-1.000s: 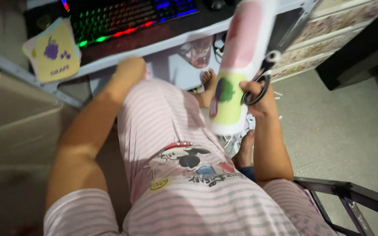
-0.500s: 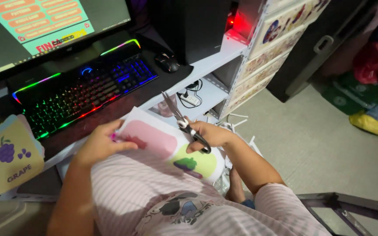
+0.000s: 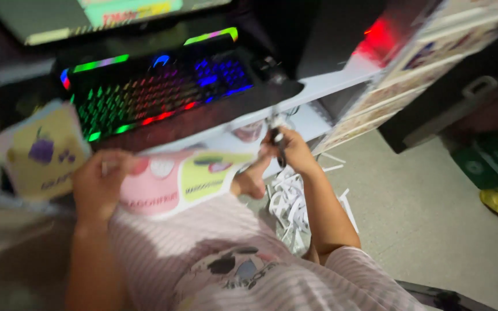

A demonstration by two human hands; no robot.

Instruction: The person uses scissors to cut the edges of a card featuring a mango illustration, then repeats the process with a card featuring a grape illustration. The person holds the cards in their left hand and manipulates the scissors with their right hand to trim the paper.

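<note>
On the far left, a yellow card (image 3: 41, 151) with a purple fruit picture lies at the edge of the counter (image 3: 324, 86), already a single separate piece. Next to it, the left hand (image 3: 100, 185) grips the left end of a printed sheet (image 3: 174, 183), fingers closed on the pink panel; the sheet is held flat above the lap, just below the counter's front edge. Pink and yellow-green panels on it remain joined, so that cutting looks not yet done. Behind, a lit keyboard (image 3: 157, 95) sits on the counter. At the sheet's right end, the right hand (image 3: 286, 152) holds scissors (image 3: 276, 138), fingers through the handles; motion blur prevents telling whether the blades are parted or whether they touch the sheet. Further right, white paper strips (image 3: 292, 201) lie heaped on the floor (image 3: 433, 213) beside the knee, suggesting trimming is well under way.
</note>
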